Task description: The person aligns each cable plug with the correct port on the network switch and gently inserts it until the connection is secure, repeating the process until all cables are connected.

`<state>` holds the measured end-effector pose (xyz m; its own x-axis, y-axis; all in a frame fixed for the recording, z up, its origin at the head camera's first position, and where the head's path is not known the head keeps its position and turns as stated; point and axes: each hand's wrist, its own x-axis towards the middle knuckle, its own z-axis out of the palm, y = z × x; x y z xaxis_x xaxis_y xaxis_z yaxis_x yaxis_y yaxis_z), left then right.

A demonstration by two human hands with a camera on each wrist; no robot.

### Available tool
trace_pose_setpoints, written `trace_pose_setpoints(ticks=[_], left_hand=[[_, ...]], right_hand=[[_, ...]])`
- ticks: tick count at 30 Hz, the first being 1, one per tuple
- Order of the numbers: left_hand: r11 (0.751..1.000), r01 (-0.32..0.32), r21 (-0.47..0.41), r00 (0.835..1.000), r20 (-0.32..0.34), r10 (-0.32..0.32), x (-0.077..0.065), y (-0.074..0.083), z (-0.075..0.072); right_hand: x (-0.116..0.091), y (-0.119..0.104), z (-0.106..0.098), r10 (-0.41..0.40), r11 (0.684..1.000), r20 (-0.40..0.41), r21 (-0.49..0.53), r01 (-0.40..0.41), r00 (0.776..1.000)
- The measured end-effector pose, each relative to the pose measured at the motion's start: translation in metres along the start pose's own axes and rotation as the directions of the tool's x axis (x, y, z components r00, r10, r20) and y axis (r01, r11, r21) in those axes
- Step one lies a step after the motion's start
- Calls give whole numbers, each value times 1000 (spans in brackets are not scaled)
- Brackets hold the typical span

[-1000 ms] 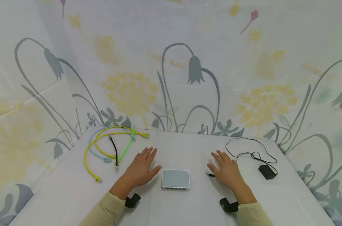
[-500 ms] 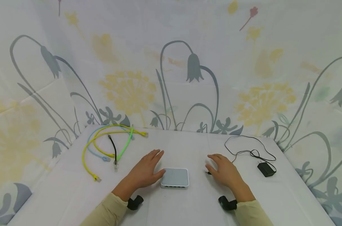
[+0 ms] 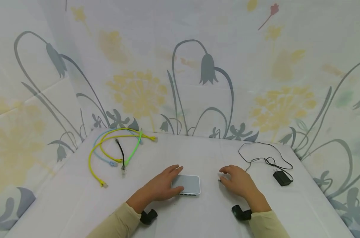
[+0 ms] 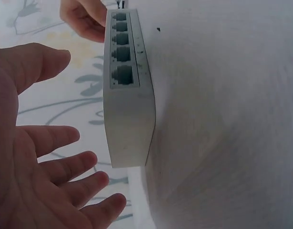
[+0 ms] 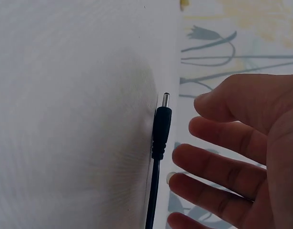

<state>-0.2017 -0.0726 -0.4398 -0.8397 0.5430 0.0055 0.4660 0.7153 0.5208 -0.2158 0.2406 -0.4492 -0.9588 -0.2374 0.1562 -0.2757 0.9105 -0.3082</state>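
Compared with a second ago, the left hand [image 3: 161,187] sits further right and now hangs over the left part of a white box with a grey top [image 3: 190,184]. Its thumb and fingers are spread apart and hold nothing; the left wrist view shows a gap between them and the box. Five square ports [image 4: 122,75] line the box's near side, and the box lies flat at the middle of the white table [image 3: 209,219].

The right hand [image 3: 237,181] keeps roughly its place to the right of the box, with fingers bent more than before. They curve loosely with slight gaps between them, thumb near the index fingertip, pinching nothing. Just beneath them a black barrel plug [image 5: 161,131] with a metal tip lies on the table. Further right rests a black adapter [image 3: 282,178], with a thin black cord [image 3: 269,161] looped on its far side.

At the far left are yellow cabling [image 3: 102,182], a light blue cable [image 3: 112,163], a short black cable [image 3: 122,155] and a green cable [image 3: 133,153].
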Motion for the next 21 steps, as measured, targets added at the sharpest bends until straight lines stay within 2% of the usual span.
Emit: trace_pose_setpoints(ticks=[8,15,21], left_hand=[[1000,-7,8,1000,27,7,3,2,4],[1000,-20,11,999,42,19,4,1,6],[1000,-15,0,996,87,15,5,3,8]], right_hand=[[0,1,-6,13,999,78,37,-16,997],[-1,3,-6,10,998,101,61,-16,995],[-3,4,-5,27,997,137,66,-36,990]])
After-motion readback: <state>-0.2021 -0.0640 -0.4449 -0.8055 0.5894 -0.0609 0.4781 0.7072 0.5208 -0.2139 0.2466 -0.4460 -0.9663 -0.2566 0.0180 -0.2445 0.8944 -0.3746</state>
